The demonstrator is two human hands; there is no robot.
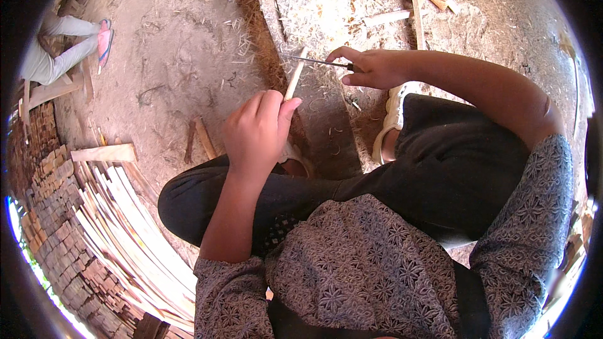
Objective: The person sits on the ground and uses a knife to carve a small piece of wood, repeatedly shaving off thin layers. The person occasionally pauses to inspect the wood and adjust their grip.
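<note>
My left hand (259,130) is closed round the lower part of a thin, pale wooden stick (296,78), which points up and away from me. In my right hand (370,68) is a knife (323,61) with a dark handle, mostly hidden by the fingers. Its narrow blade reaches left and crosses the stick near the far end; whether it cuts into the wood I cannot tell. Below both hands lies a long wooden plank (326,132) strewn with shavings, running between my feet.
Wood strips and offcuts (418,0) lie at the far right. A bundle of long pale slats (129,238) and stacked wood blocks (53,213) fill the left side. Another person's legs (66,44) show at the far left. Shavings (254,31) cover the ground beside the plank.
</note>
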